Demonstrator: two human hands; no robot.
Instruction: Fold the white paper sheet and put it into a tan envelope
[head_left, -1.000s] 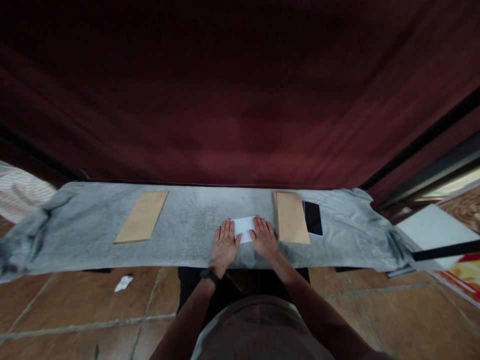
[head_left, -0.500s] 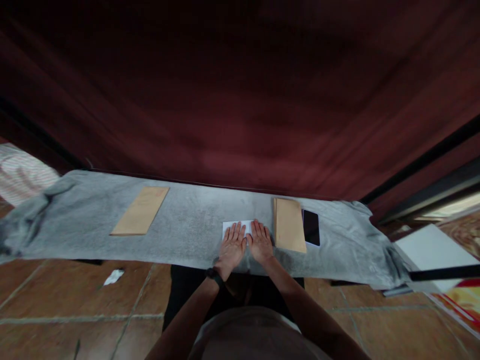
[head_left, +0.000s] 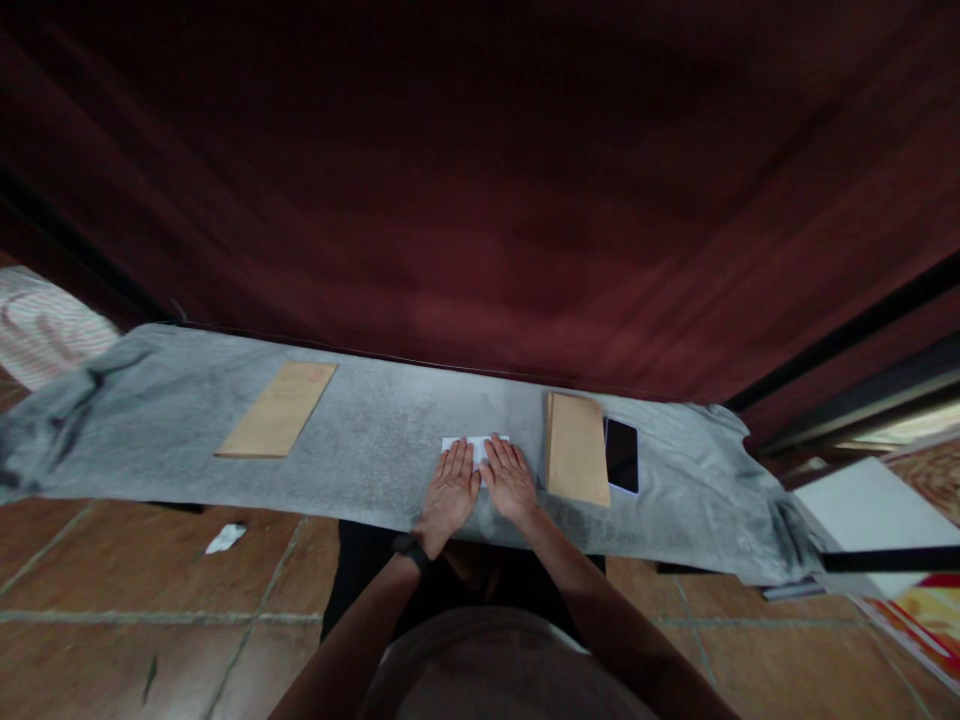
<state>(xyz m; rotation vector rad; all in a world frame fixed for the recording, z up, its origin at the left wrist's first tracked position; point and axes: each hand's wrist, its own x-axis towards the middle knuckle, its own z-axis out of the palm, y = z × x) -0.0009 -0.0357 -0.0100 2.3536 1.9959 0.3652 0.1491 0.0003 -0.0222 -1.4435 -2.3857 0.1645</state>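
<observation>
A small white sheet of paper [head_left: 479,450] lies on the grey cloth [head_left: 375,440] in front of me, mostly covered by my hands. My left hand [head_left: 450,487] rests flat on its left part, fingers stretched forward. On the right part, my right hand [head_left: 510,480] also lies flat, with its thumb close to the left one. Just right of that hand sits a small stack of brown envelopes [head_left: 577,450]. A dark-screened phone [head_left: 622,456] lies against the stack's right side. Farther left on the cloth is another brown envelope [head_left: 279,410].
A dark red curtain-like surface [head_left: 480,250] rises behind the cloth-covered bench. A white board [head_left: 874,515] stands at the far right. Striped fabric [head_left: 49,325] shows at the far left. On the tiled floor [head_left: 120,570] lies a crumpled white scrap [head_left: 226,538].
My right hand has slid slightly left over the paper, and my left hand has shifted a little left too. Both stay flat. The view has tilted slightly.
</observation>
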